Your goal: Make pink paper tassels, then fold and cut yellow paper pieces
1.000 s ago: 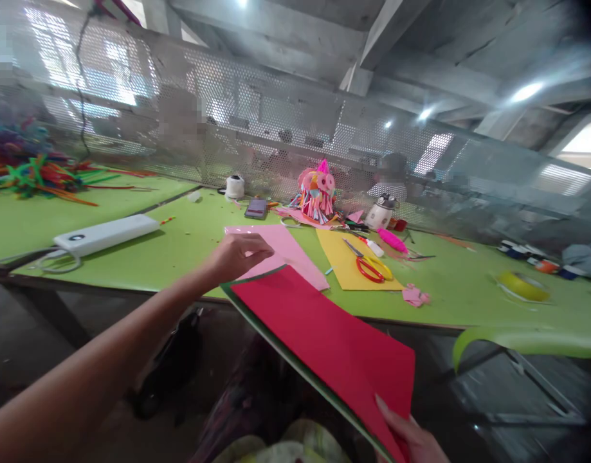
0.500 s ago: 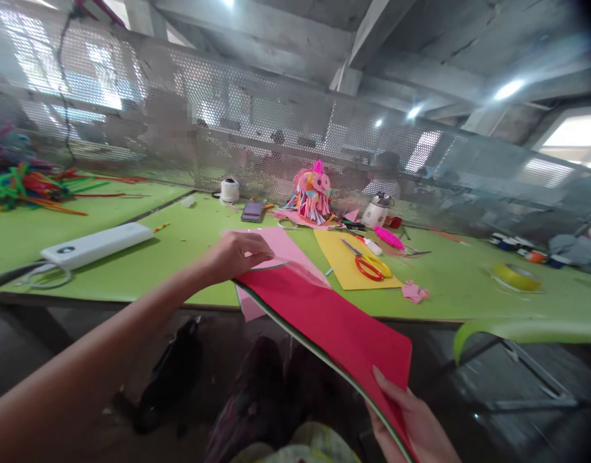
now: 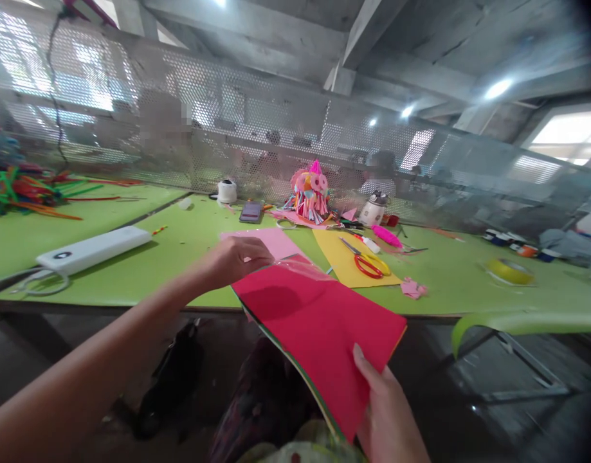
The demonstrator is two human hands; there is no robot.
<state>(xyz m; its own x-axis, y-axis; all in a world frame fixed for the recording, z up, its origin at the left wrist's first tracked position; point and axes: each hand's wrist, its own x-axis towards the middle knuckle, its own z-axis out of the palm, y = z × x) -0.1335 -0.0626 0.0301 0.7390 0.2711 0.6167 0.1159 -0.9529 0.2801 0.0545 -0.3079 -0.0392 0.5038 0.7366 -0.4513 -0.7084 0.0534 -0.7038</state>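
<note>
A stack of coloured sheets [image 3: 319, 315] with a red one on top is held slantwise over the table's front edge. Green and yellow edges show beneath the red. Clear plastic film [image 3: 305, 265] covers its far end, like a sleeve. My left hand [image 3: 240, 257] is closed at the far left corner, fingers pinching the film there; its fingertips are partly hidden. At the near right end, my right hand [image 3: 389, 399] grips the stack, thumb on the red face and fingers underneath. A pink sheet [image 3: 280, 239] lies on the table just beyond my left hand.
On the green table [image 3: 193, 241] a yellow sheet [image 3: 331, 257] carries scissors [image 3: 367, 260]. A white power bank-like block [image 3: 97, 247] lies left, a tape roll [image 3: 510, 271] right. Behind stand a fringed pink craft figure [image 3: 310, 193], a phone [image 3: 251, 212] and a perforated screen [image 3: 256, 141].
My right hand has shifted left and slightly up, turning the red face of the stack more towards me. The left hand stays at the far corner, and the film there has moved a little.
</note>
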